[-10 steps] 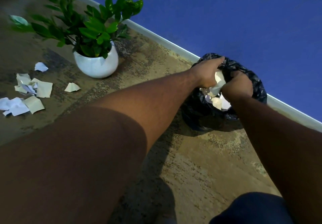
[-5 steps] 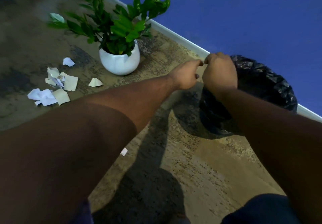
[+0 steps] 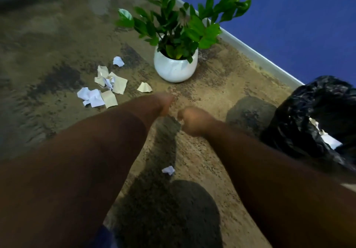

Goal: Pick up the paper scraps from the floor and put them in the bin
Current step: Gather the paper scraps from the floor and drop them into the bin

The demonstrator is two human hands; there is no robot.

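Note:
Several white and cream paper scraps [image 3: 105,89] lie in a loose heap on the mottled brown floor, left of centre. One cream scrap [image 3: 144,87] lies apart near the plant pot, a white one [image 3: 118,61] farther back, and a small white scrap [image 3: 168,170] between my forearms. The bin with a black liner [image 3: 300,124] stands at the right edge, with paper [image 3: 330,140] inside. My left hand [image 3: 163,103] and right hand [image 3: 192,121] hover over the floor between heap and bin, blurred, fingers curled, nothing visible in them.
A green plant in a round white pot [image 3: 175,68] stands behind the scraps, close to the white skirting board [image 3: 256,54] and blue wall. My shadow darkens the floor at the bottom centre.
Both hands were over the bin with paper a second ago; they have let go and swung left, away from the bin toward the scraps. The view has turned left too.

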